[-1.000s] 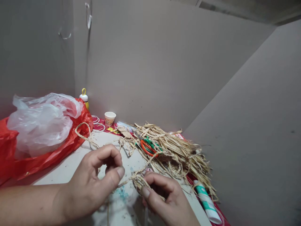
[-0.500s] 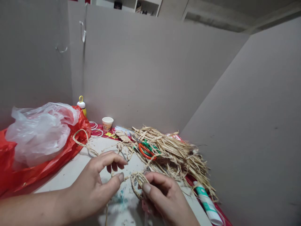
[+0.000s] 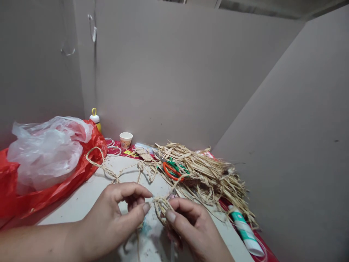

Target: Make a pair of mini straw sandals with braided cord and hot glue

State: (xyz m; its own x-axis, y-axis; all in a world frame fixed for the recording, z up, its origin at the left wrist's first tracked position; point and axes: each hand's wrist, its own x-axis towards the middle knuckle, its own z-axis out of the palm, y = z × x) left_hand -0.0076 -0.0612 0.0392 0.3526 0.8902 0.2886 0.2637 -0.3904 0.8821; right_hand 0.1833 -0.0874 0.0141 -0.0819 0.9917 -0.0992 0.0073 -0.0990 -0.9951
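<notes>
My right hand point(image 3: 191, 225) is closed round a small coil of twisted straw cord point(image 3: 161, 205), thumb pressed against it. My left hand point(image 3: 114, 218) sits just left of the coil, thumb and forefinger curled toward each other, pinching the thin cord that runs from it. A braided straw cord point(image 3: 102, 165) loops away over the white tabletop point(image 3: 81, 196) toward the red bag. A heap of loose straw strips point(image 3: 207, 174) lies behind my right hand.
Orange and green scissors point(image 3: 171, 170) lie on the straw. A green-and-white tube point(image 3: 244, 231) rests at the right. A red bag point(image 3: 54, 182) with clear plastic point(image 3: 46, 145) fills the left. A paper cup point(image 3: 126, 139) and yellow bottle point(image 3: 95, 118) stand by the grey walls.
My left hand's fingers opened, then curled again and closed in on the coil. My right hand lifted the coil slightly. The camera tilted a little.
</notes>
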